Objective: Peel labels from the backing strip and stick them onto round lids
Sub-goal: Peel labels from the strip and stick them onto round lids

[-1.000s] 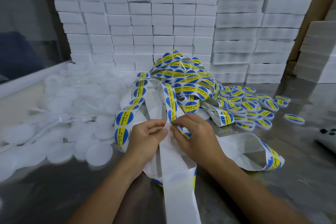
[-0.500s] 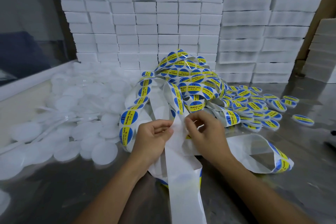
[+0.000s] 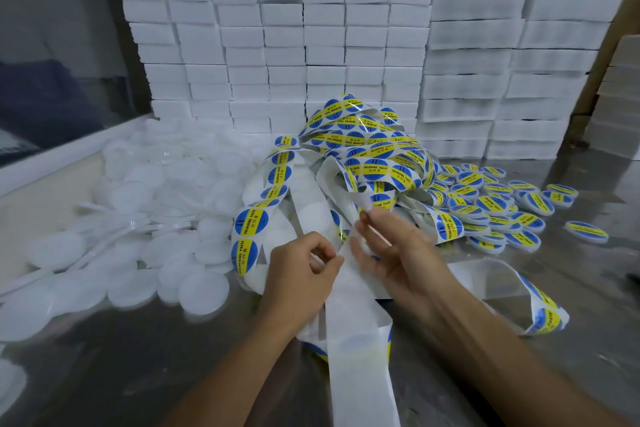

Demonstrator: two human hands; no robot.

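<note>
A tangled white backing strip (image 3: 356, 333) carrying round blue-and-yellow labels (image 3: 251, 222) is heaped at the table's middle. My left hand (image 3: 301, 274) pinches the strip's edge at its front. My right hand (image 3: 391, 250) is just to the right, thumb and forefinger closed on the strip higher up, where a label edge shows; whether the label is lifted off I cannot tell. Plain white round lids (image 3: 204, 291) lie piled at the left. Lids bearing labels (image 3: 491, 204) lie spread at the right.
Stacks of white foam blocks (image 3: 311, 55) wall off the back, with cardboard cartons behind them. A white raised rim (image 3: 69, 156) borders the table's left side. Bare metal tabletop (image 3: 104, 367) shows in front of the lids and near my forearms.
My right hand has risen along the strip, away from my left hand, which stays pinched lower down. The camera view has shifted slightly.
</note>
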